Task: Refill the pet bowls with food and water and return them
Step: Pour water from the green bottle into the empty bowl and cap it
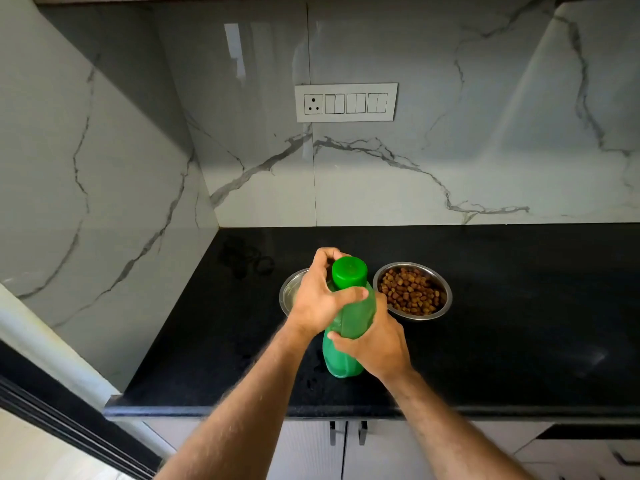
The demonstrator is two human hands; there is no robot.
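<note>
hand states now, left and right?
Left hand: gripping the bottle at the neck, by the cap.
Right hand: gripping the bottle body.

There is one view only — a wide-angle camera worn on the person's head, looking forward and steeply down over both forearms onto the black countertop (519,341). It sits close above the counter's front edge, squarely facing the marble backsplash (415,185) and its switch panel (346,102) — straight lines bow toward the frame's borders.
</note>
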